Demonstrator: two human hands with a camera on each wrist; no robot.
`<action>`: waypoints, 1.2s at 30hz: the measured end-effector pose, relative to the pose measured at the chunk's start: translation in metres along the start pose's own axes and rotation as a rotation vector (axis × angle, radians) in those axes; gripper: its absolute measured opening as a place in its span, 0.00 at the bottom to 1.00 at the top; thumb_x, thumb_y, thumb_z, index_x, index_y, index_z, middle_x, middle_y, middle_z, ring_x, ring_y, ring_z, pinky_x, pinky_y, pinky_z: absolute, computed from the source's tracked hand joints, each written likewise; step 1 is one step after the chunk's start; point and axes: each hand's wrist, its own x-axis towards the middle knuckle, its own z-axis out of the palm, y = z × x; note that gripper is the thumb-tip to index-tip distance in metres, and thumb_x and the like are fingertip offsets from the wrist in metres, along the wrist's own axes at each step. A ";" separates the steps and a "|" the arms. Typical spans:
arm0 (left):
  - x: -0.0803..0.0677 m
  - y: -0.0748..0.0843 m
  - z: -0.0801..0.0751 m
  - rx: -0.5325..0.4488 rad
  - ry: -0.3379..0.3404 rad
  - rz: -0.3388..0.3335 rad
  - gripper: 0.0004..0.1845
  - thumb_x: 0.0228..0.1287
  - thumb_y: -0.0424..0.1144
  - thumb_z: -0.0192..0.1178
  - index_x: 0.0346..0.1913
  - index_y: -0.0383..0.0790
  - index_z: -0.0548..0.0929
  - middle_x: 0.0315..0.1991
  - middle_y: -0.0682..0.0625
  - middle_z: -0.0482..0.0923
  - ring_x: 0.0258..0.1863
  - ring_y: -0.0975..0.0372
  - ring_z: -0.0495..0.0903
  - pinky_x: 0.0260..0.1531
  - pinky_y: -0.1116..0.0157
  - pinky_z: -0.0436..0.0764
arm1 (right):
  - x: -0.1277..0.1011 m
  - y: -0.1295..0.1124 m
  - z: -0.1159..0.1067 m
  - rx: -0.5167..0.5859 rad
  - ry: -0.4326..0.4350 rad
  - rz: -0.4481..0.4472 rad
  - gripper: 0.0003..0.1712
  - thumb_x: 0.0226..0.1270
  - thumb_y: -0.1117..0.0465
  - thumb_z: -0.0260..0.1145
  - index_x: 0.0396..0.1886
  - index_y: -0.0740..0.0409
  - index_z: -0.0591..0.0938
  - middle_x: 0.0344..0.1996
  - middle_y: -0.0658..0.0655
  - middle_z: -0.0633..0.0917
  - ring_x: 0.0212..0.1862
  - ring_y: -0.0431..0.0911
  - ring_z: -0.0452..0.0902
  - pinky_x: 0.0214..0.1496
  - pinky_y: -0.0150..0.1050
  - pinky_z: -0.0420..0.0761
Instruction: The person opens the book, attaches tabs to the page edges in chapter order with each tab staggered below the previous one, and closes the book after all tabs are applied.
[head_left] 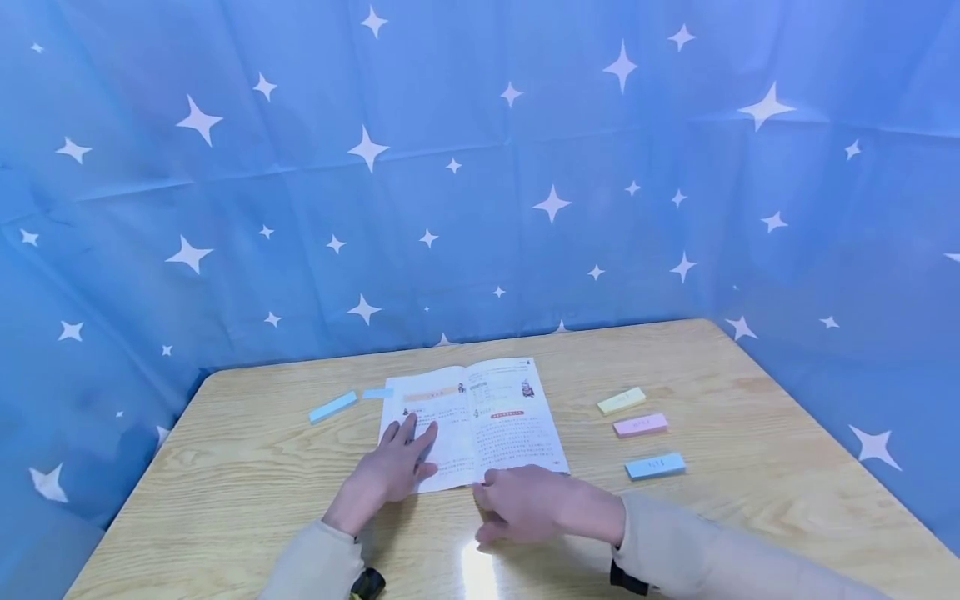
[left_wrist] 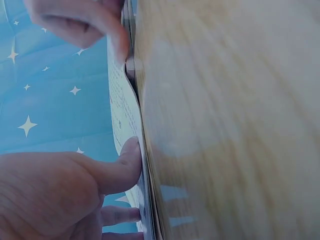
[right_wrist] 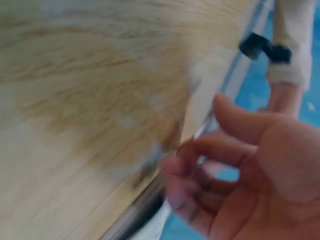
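Thin open printed booklet point(head_left: 472, 421) lying flat mid-way across pale wooden table point(head_left: 750, 500). Left hand point(head_left: 397, 471) pressing left page, fingers straight and spread. Right hand point(head_left: 525, 502) at booklet's near edge, fingers curled by right page's corner; actual pinch too blurred to tell.

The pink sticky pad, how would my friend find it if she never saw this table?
Start at the open book in the middle of the wooden table. Look to its right, where three small pads lie in a column. The pink sticky pad is the middle one, between the yellow pad farther back and the blue pad nearer the person.
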 end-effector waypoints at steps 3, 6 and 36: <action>-0.001 -0.002 -0.001 -0.005 0.000 0.012 0.31 0.78 0.46 0.53 0.77 0.40 0.63 0.78 0.33 0.49 0.74 0.35 0.52 0.59 0.35 0.70 | -0.002 0.016 -0.005 0.130 0.075 -0.091 0.14 0.75 0.52 0.63 0.28 0.51 0.81 0.25 0.42 0.71 0.26 0.32 0.64 0.29 0.26 0.72; -0.002 -0.003 -0.002 -0.021 -0.006 0.026 0.30 0.79 0.45 0.52 0.78 0.39 0.62 0.78 0.32 0.49 0.74 0.34 0.51 0.60 0.35 0.69 | -0.007 0.039 -0.010 0.237 0.213 -0.102 0.08 0.73 0.62 0.64 0.34 0.58 0.87 0.28 0.44 0.74 0.28 0.32 0.67 0.32 0.26 0.74; 0.000 -0.005 -0.010 -0.067 -0.048 0.047 0.32 0.78 0.46 0.55 0.78 0.40 0.62 0.78 0.32 0.50 0.75 0.35 0.51 0.67 0.39 0.63 | -0.088 0.213 -0.009 0.066 0.372 0.275 0.06 0.60 0.70 0.74 0.29 0.60 0.84 0.29 0.51 0.83 0.32 0.45 0.74 0.35 0.43 0.76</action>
